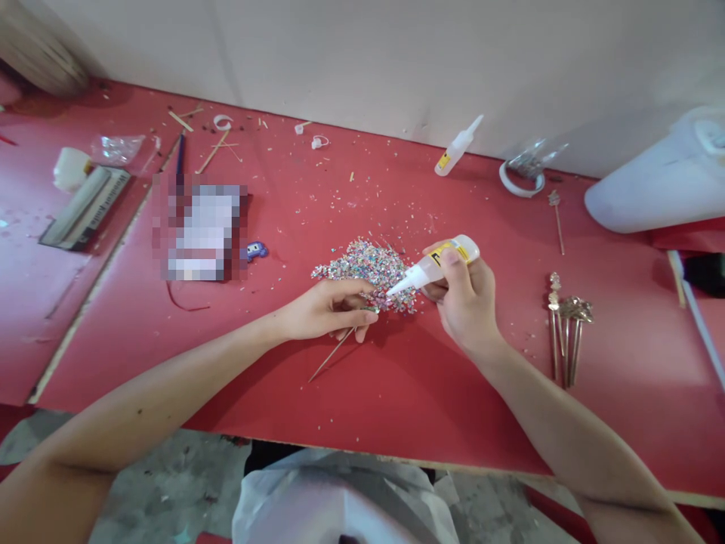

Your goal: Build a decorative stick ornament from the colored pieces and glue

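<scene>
A pile of small glittering rhinestones (362,261) lies on the red table in front of me. My right hand (467,298) is closed around a white glue bottle (453,253) with a yellow label, tilted so its long nozzle points down to the left. The nozzle tip is close to the fingers of my left hand (340,308), at the near edge of the pile. My left hand pinches a thin metal hairpin stick (331,355), whose shaft slants down to the left. The ornament end is mostly hidden by my fingers.
Several decorated hairpin sticks (566,332) lie at the right, with a single one (557,219) farther back. A second glue bottle (458,147) stands near the wall. A tape ring (521,180), a white roll (657,177), a blurred-out item (204,233) and a knife package (87,208) surround the work area.
</scene>
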`<state>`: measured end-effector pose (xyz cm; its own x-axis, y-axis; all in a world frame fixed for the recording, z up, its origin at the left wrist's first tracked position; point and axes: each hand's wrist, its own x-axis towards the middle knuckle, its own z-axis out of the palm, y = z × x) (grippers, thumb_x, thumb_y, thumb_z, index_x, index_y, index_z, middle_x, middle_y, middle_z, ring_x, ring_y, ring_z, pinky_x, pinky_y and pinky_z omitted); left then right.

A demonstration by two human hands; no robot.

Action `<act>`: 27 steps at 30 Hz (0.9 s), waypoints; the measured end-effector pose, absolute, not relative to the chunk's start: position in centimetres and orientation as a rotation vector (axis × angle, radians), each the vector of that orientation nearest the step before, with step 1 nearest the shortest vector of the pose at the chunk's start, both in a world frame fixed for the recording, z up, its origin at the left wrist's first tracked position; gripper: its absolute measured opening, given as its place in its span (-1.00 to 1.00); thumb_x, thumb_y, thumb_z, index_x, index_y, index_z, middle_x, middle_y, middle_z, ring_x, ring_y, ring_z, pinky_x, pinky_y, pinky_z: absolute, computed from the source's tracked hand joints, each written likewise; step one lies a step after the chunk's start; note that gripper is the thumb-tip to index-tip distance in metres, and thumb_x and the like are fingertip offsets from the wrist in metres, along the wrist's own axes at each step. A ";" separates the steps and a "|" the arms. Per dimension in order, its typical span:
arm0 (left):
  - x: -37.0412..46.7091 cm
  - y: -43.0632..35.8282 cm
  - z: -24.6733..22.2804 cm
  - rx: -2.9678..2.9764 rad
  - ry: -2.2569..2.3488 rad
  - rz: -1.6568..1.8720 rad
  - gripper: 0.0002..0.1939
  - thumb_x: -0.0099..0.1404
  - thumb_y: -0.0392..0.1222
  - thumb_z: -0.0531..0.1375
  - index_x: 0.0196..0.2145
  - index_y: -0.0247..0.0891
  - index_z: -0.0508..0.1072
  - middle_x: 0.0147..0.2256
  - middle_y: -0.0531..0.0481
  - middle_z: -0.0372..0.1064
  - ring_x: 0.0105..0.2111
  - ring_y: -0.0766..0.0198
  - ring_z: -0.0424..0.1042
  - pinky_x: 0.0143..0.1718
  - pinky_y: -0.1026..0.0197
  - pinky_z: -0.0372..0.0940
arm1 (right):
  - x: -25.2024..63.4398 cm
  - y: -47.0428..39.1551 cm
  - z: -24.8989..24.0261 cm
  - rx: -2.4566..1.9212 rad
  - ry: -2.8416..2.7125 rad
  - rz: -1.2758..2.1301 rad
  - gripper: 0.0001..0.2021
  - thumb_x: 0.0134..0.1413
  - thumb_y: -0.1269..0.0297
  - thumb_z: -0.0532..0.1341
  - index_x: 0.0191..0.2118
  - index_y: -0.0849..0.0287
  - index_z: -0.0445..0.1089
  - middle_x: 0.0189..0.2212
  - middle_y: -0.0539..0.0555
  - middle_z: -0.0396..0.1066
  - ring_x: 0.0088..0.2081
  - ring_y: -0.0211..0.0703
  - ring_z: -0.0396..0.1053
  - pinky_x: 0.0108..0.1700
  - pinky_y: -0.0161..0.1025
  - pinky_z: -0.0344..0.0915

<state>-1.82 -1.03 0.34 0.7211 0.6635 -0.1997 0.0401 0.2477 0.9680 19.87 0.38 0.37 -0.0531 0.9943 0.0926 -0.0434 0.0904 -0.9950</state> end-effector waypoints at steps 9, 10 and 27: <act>-1.7 -1.1 0.3 1.209 0.686 0.480 -0.79 0.29 -0.17 0.20 -0.20 -0.31 0.28 -0.55 0.10 0.41 -0.69 0.51 0.22 -0.66 0.44 0.16 | 19.7 0.5 0.3 -1.124 -1.219 1.224 -0.63 0.15 -0.12 0.16 -0.33 0.12 0.30 -0.69 -0.21 -0.12 -0.72 -0.43 -0.27 -0.68 -0.34 -0.22; -1.7 -1.1 0.3 1.207 0.687 0.482 -0.79 0.29 -0.16 0.20 -0.20 -0.31 0.28 -0.55 0.10 0.41 -0.69 0.51 0.22 -0.66 0.44 0.16 | 19.7 0.5 0.2 -1.122 -1.232 1.216 -0.64 0.17 -0.12 0.14 -0.32 0.11 0.29 -0.69 -0.21 -0.13 -0.72 -0.43 -0.27 -0.69 -0.33 -0.22; -1.7 -1.1 0.3 1.266 0.708 0.449 -0.83 0.33 -0.18 0.16 -0.19 -0.30 0.27 -0.54 0.09 0.42 -0.70 0.50 0.24 -0.69 0.46 0.20 | 19.8 0.0 0.3 -1.108 -1.338 1.058 -0.71 0.22 -0.03 0.13 -0.31 0.10 0.31 -0.67 -0.15 0.02 -0.74 -0.39 -0.10 -0.71 -0.34 -0.06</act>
